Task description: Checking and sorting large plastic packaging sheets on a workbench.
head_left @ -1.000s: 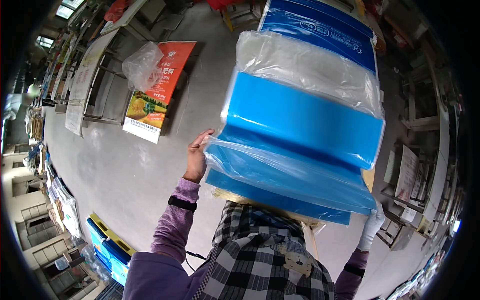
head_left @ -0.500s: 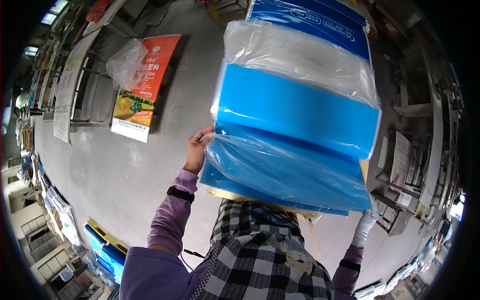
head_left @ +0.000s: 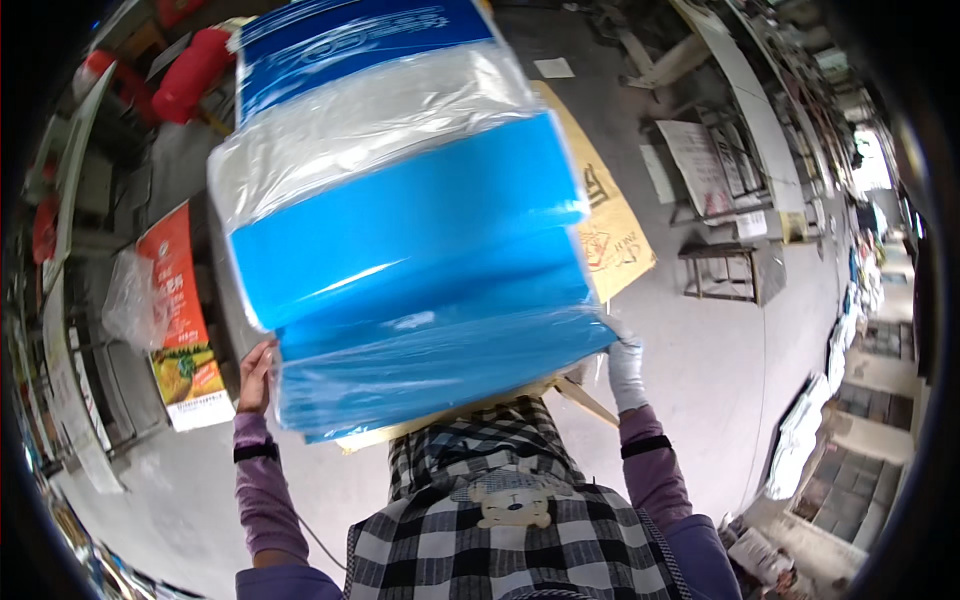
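Flat blue sacks (head_left: 420,225) lie in a layered pile in front of me, with clear plastic film (head_left: 440,365) spread over the near end. My bare left hand (head_left: 257,376) pinches the film at its left edge. My right hand (head_left: 626,368), in a white glove, holds the near right corner of the film, its fingertips partly hidden. Crumpled whitish plastic (head_left: 370,125) crosses the pile farther up, below a darker blue printed sack (head_left: 350,50). Pale yellow material shows under the near edge.
A yellow printed sack (head_left: 618,235) sticks out on the right side of the pile. At left, an orange printed sack (head_left: 180,290) and a clear plastic bag (head_left: 135,300) lie by a bench frame. A small stool (head_left: 722,272) stands on the grey floor at right, near long racks.
My view has turned rightward, so the pile and both hands appear farther left. The near film looks straighter between my hands, which keep their hold; more of the yellow sack shows.
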Available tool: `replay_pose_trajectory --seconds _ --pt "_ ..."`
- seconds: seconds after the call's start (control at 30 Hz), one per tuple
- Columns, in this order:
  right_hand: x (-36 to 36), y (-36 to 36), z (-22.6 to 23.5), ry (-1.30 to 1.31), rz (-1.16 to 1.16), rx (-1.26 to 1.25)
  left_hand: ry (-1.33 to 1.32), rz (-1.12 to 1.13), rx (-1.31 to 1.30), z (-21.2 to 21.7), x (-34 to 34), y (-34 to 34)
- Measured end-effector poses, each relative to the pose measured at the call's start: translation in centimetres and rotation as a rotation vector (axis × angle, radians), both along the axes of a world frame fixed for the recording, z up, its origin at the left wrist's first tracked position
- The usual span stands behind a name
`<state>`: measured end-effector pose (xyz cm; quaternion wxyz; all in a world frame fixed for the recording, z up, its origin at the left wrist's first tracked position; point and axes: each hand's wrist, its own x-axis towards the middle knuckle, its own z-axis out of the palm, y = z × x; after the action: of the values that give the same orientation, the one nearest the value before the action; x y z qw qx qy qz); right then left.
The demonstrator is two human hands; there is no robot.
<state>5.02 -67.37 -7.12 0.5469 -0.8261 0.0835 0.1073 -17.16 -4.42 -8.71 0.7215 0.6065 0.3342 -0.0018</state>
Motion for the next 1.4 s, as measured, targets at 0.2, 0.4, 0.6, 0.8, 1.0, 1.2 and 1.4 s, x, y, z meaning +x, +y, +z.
replay_pose_trajectory --seconds 0.2,0.4,0.6,0.8,1.0,1.2,1.4 --pt "-0.4 2.0 4.1 -0.03 0.049 0.113 0.059 -0.163 0.59 7.5 8.2 -5.5" --pt "1.0 3.5 7.0 -0.305 0.27 0.01 -0.322 -0.875 0.832 9.9 25.1 -32.2" --pt "2.5 3.1 7.8 -0.549 0.436 -0.223 0.036 -1.302 0.745 8.4 30.9 -41.8" --pt "2.3 2.1 7.6 -0.507 0.547 -0.225 -0.32 -0.982 0.7 4.7 35.4 -40.6" --pt "1.5 0.9 6.0 -0.464 0.508 -0.167 -0.828 -0.757 0.719 7.9 35.5 -44.9" --pt "2.5 2.3 7.0 -0.261 0.354 0.124 -0.555 -1.225 1.169 6.7 35.8 -40.7" --pt "2.8 3.8 8.9 -0.209 0.277 0.272 -0.653 -0.949 0.326 12.6 18.3 -40.8"
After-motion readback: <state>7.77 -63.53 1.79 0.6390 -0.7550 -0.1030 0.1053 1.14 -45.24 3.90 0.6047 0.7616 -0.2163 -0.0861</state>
